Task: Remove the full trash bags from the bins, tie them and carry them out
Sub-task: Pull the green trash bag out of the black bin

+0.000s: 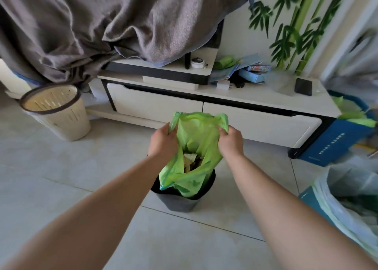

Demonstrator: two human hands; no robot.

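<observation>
A green trash bag point(196, 134) rises out of a small dark bin point(180, 200) on the tiled floor in the middle of the view. Its mouth is held apart and paper scraps point(191, 161) show inside. My left hand point(162, 139) grips the bag's left edge. My right hand point(231, 139) grips the right edge. The bag's lower part is still inside the bin.
An empty cream bin point(55, 112) with a dark rim stands at the left. A low white cabinet point(255, 118) runs behind, with a grey cloth point(98, 24) draped above. A blue box point(337, 143) and another lined bin point(347, 200) sit at the right.
</observation>
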